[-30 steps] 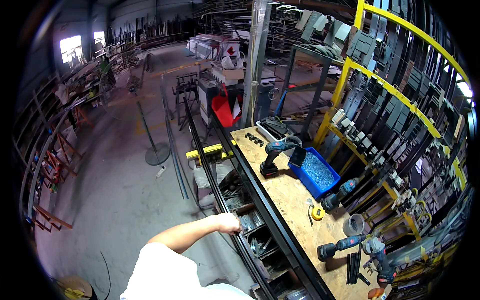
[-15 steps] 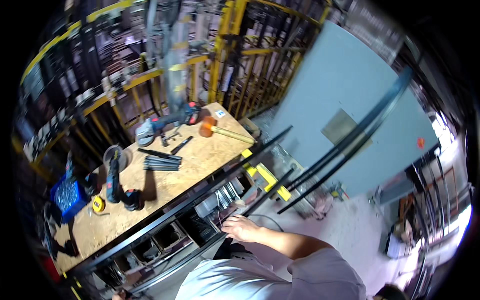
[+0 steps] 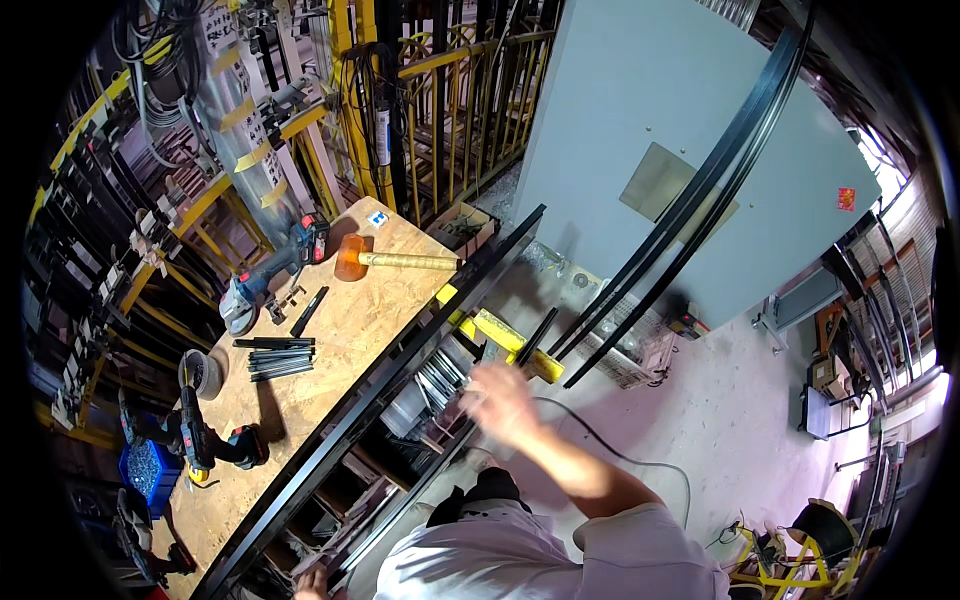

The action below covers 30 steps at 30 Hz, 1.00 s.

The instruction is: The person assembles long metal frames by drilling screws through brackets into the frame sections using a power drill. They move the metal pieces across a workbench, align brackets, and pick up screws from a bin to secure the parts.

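My right hand, smeared by motion, is over the near side of the workbench, close to the bundle of short metal strips. Its fingers cannot be made out, nor whether anything is in them. Only part of my left hand shows, at the lower edge beside the near metal rail; its fingers are mostly cut off. A long black metal profile lies along the bench's front edge. Beyond my right hand, a yellow support carries the end of another dark bar.
On the wooden benchtop lie a mallet, an angle grinder, short dark bars and a cordless drill. A blue bin holds small metal parts. Long black profiles lean against a grey panel. A cable crosses the floor.
My right hand has lifted from the rail area and moved slightly right and up. My left hand shows farther right at the lower edge. The whole view has turned and shifted.
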Motion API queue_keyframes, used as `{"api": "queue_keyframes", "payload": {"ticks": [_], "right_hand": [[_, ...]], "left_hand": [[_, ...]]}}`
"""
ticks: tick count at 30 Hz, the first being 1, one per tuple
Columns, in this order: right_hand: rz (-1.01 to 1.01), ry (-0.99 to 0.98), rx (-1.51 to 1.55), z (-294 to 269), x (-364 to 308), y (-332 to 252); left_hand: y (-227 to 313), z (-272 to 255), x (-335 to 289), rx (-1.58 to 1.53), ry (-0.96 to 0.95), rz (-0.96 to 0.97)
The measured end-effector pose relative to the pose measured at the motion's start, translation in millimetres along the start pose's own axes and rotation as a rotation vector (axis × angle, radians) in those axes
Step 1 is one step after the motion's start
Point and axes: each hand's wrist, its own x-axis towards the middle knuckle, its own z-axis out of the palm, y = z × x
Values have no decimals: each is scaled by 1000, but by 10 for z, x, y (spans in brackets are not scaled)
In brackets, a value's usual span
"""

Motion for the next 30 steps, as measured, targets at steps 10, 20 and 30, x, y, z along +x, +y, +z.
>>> {"api": "queue_keyframes", "payload": {"ticks": [10,20,30], "right_hand": [[831,294,783,-182,-27,2211],[839,212,841,-157,-67,2171],[811,131,746,-237,-28,2138]], "left_hand": [[560,558,683,-17,-95,-207],[709,512,776,63,-112,-237],[675,597,719,137,-70,-188]]}}
